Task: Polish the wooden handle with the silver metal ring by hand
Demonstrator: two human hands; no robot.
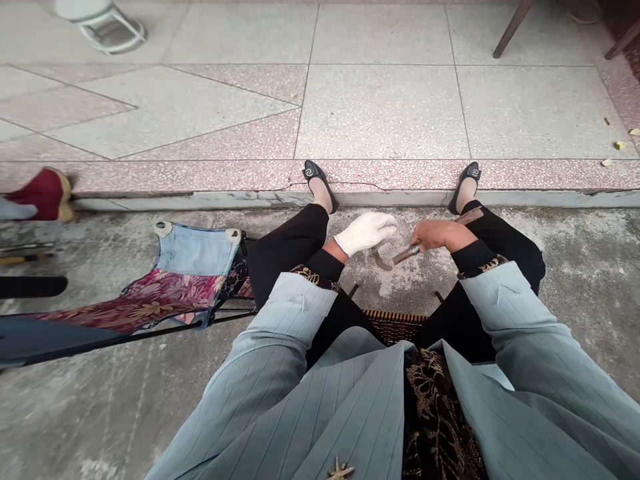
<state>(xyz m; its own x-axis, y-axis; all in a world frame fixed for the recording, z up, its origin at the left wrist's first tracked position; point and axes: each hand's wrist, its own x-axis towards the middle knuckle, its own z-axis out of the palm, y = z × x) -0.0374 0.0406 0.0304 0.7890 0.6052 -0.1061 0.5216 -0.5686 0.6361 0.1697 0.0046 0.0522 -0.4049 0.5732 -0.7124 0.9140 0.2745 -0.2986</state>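
Note:
I sit with my legs apart over bare concrete. My right hand [434, 235] is bare and closed round the handle of a small curved knife [395, 257], whose dark hooked blade points left and down. My left hand [367, 231] wears a white knit glove, fingers curled, and hovers just above and left of the blade tip; whether it holds anything is hidden. Both hands meet between my knees, above the ground in front of a woven stool edge [395, 323].
A folding fabric stool [190, 280] with floral and denim cloth stands at my left. A raised tiled step [200, 187] runs across ahead, my black shoes resting against it. Another person's red shoe [45, 195] is far left; chair legs [510, 30] top right.

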